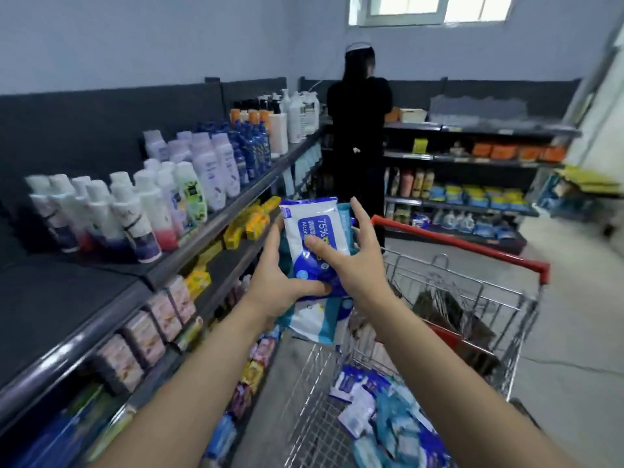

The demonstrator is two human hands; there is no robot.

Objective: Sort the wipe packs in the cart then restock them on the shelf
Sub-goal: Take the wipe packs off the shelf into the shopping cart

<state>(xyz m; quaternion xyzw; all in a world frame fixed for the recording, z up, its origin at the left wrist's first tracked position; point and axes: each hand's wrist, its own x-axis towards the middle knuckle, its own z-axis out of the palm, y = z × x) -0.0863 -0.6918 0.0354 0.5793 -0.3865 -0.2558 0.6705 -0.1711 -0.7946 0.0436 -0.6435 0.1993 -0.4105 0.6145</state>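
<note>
Blue-and-white wipe pack held over the cart, shelf off to the left

Blue and white, the top wipe pack [314,231] lies on a stack [315,324] of teal and white packs raised above the cart [499,298], its long axis running up and away from the person, nearly upright in the view. The left hand [277,282] grips the stack from below and from the left, thumb [314,290] curled over the near end. The right hand [354,265] pinches the top pack, thumb [312,246] flat on its face, fingers curled behind the right edge. The shelf [216,228] lies just left of the hands, so the left hand is nearer to it. Which row takes this kind, I cannot tell. More loose packs [381,413] lie in the cart's near end, so the sorting looks unfinished.
</note>
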